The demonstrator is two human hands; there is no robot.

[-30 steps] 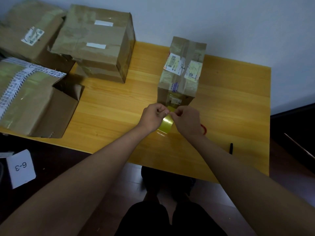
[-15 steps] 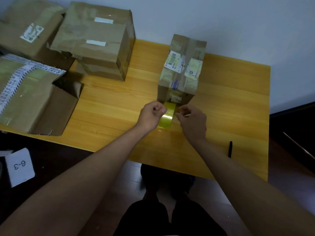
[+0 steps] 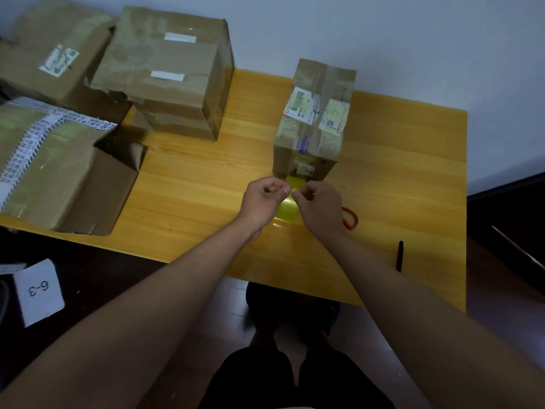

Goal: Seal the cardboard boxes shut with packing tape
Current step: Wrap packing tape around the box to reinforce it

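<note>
Head view looks down on a yellow wooden surface [image 3: 398, 178] against a pale wall. Both hands meet just in front of the narrow cardboard box [image 3: 317, 113], which stands near the middle with shipping labels on top. The left hand [image 3: 261, 202] has its fingers curled, thumb and forefinger pinching the strip of yellowish packing tape [image 3: 290, 209]; the right hand [image 3: 320, 206] pinches the same strip from the other side, fingertips almost touching the left's. The tape runs from the box's near face down toward the surface. A red loop [image 3: 351, 218] lies just right of the right hand, and a black pen [image 3: 400, 256] sits near the front edge. Bare wood stays open right of the box. A large taped box [image 3: 165, 75] stands at the back left, and another box [image 3: 59, 172] overhangs the left front edge.
</note>
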